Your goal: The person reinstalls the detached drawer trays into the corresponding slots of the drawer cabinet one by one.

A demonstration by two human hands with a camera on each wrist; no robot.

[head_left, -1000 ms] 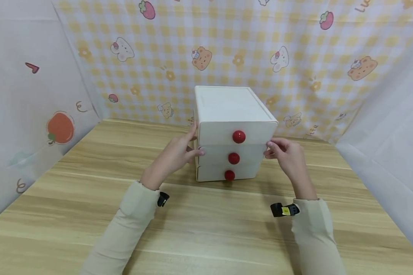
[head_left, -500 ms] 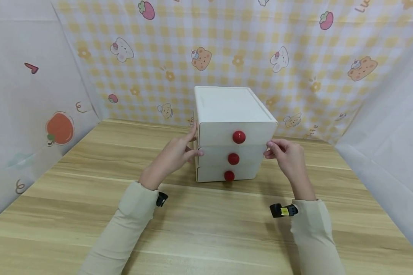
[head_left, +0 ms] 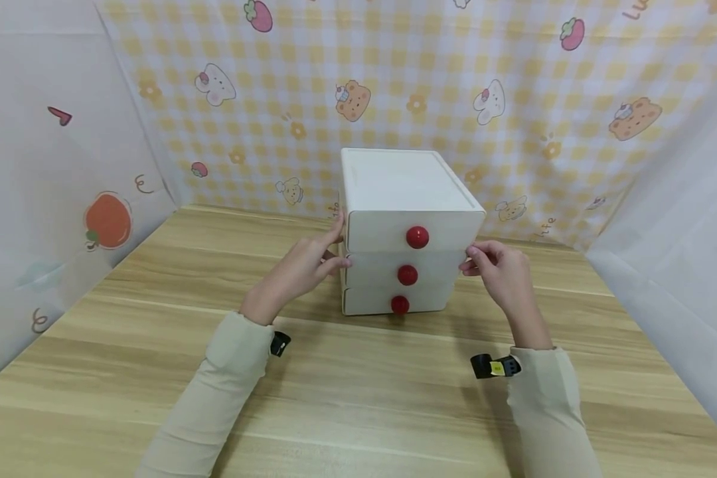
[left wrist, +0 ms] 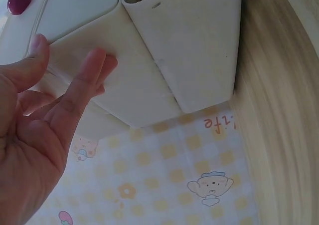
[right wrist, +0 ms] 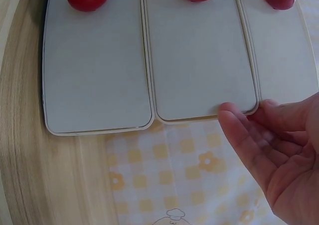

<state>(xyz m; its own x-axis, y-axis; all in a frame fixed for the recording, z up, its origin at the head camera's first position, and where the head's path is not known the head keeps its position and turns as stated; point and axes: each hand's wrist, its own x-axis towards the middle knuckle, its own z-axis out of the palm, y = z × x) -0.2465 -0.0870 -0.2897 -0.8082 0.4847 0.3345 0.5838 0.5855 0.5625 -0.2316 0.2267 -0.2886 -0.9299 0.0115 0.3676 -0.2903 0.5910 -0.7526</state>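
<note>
A white three-drawer box (head_left: 409,182) stands upright on the wooden table. Its drawers are shut, each with a round red knob: top (head_left: 417,237), middle (head_left: 407,275) and bottom (head_left: 399,305). My left hand (head_left: 301,265) rests against the left side, fingers fairly straight, with the thumb at the middle drawer's front edge. In the left wrist view the fingertips (left wrist: 94,60) lie at the box's side wall. On the opposite side, my right hand (head_left: 504,272) touches the right front edge with thumb and fingertips, near the seam between top and middle drawers. Neither hand touches a knob.
Wooden tabletop (head_left: 358,411) extends around the box. A yellow checked cloth (head_left: 418,79) with cartoon animals hangs behind it, and pale cloth walls (head_left: 54,179) close in both sides. Black wrist bands (head_left: 496,366) sit at both cuffs.
</note>
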